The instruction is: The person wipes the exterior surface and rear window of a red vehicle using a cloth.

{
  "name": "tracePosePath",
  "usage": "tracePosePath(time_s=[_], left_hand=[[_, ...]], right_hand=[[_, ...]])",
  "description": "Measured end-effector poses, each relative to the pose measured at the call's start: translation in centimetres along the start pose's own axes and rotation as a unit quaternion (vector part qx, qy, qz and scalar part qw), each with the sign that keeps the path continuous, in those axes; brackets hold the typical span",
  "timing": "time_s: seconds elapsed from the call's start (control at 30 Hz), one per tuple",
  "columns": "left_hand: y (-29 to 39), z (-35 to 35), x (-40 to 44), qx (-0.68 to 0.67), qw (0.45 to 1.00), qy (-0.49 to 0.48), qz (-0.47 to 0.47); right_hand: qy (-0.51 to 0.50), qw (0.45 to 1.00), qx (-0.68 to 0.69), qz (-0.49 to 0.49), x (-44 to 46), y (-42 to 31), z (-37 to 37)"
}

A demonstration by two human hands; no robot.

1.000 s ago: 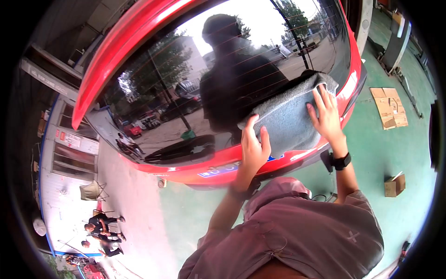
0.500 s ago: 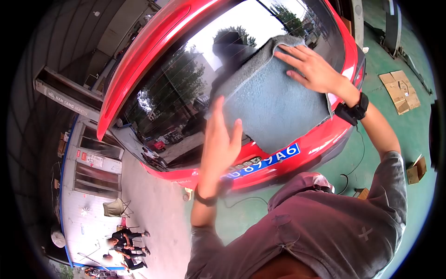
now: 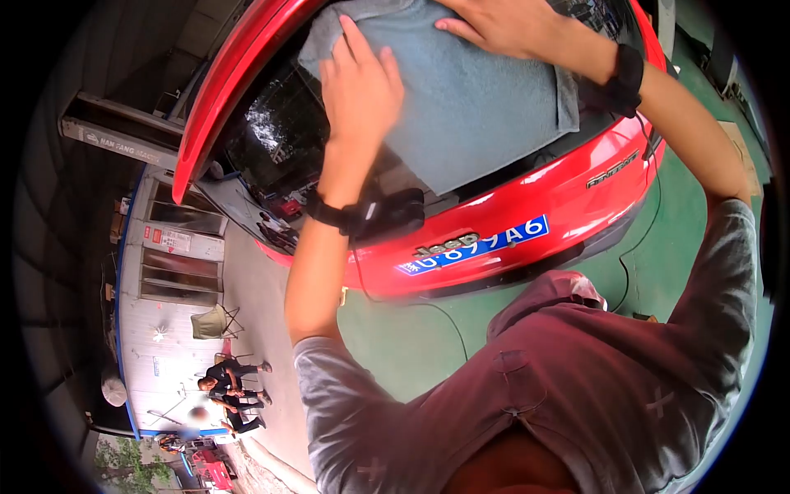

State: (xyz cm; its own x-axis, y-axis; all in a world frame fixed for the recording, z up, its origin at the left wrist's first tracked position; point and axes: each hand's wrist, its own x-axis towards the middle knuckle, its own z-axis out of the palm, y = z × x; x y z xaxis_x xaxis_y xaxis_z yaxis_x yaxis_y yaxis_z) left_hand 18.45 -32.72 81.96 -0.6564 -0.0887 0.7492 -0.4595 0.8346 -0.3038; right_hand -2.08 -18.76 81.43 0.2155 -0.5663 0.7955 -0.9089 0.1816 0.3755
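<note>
A grey-blue towel (image 3: 469, 115) lies spread over the rear window (image 3: 284, 136) of a red car (image 3: 568, 198). My left hand (image 3: 362, 90) rests on the towel's upper left part, fingers stretched out and apart. Near the towel's top edge my right hand (image 3: 506, 29) lies flat on it with the thumb out; some of its fingertips are cut off by the frame. Each wrist wears a black band, with a small black device attached. Below the glass sit a Jeep badge (image 3: 447, 244) and a blue number plate (image 3: 485, 247).
Thin cables (image 3: 629, 263) hang down from the wrist devices. Green floor (image 3: 387, 337) runs around the car's rear. At the far left, seated people (image 3: 234, 391) and a folding chair (image 3: 216, 323) are by a white wall. Part of a cardboard piece (image 3: 739, 152) lies at right.
Both hands have moved up the window, and the towel has shifted up and left with them. My left hand now lies on the towel; earlier it was beside its left edge.
</note>
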Motion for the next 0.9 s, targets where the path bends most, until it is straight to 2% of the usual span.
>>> tracePosePath(time_s=[0.13, 0.17, 0.23, 0.33, 0.47, 0.53, 0.6, 0.63, 0.73, 0.8, 0.87, 0.9], left_hand=[[-1.1, 1.3, 1.6, 0.054, 0.991, 0.095, 0.082], [0.0, 0.4, 1.3, 0.007, 1.000, -0.012, 0.002], [-0.4, 0.7, 1.4, 0.004, 1.000, -0.019, 0.024], [-0.9, 1.9, 0.6, 0.018, 0.997, -0.033, 0.072], [-0.1, 2.5, -1.4, 0.028, 0.987, -0.083, 0.131], [1.0, 2.8, -2.5, 0.020, 0.983, -0.117, 0.139], [2.7, 3.1, -3.6, 0.007, 0.969, -0.193, 0.151], [3.4, 3.3, -4.0, 0.003, 0.961, -0.229, 0.157], [5.2, 6.2, -6.8, -0.012, 0.963, -0.074, 0.259], [7.1, 6.3, -8.1, 0.042, 0.951, -0.076, 0.296], [9.1, 6.8, -9.6, 0.007, 0.927, -0.217, 0.305], [10.0, 7.6, -10.4, -0.024, 0.939, -0.170, 0.299]], right_hand=[[0.000, 1.000, 0.007, -0.008, 0.1, 1.3, -0.3], [0.014, 1.000, 0.022, 0.000, 0.0, 1.1, 0.1], [0.028, 0.998, 0.044, 0.023, 0.1, 0.1, 0.8], [0.048, 0.999, -0.010, 0.019, -0.3, -0.7, 2.5], [0.036, 0.999, -0.007, -0.021, -1.9, -1.4, 3.0], [0.004, 0.999, -0.010, -0.031, -3.7, -2.1, 2.7], [-0.032, 0.998, 0.022, -0.039, -5.7, -2.3, 2.6], [-0.092, 0.994, 0.059, -0.010, -6.8, -2.7, 2.3], [-0.024, 0.999, 0.025, -0.017, -13.3, -2.3, 6.3], [-0.049, 0.997, 0.060, -0.014, -16.3, -3.0, 5.5], [-0.101, 0.993, 0.064, -0.019, -20.7, -3.1, 6.2], [-0.130, 0.989, 0.066, -0.017, -22.3, -3.0, 6.2]])
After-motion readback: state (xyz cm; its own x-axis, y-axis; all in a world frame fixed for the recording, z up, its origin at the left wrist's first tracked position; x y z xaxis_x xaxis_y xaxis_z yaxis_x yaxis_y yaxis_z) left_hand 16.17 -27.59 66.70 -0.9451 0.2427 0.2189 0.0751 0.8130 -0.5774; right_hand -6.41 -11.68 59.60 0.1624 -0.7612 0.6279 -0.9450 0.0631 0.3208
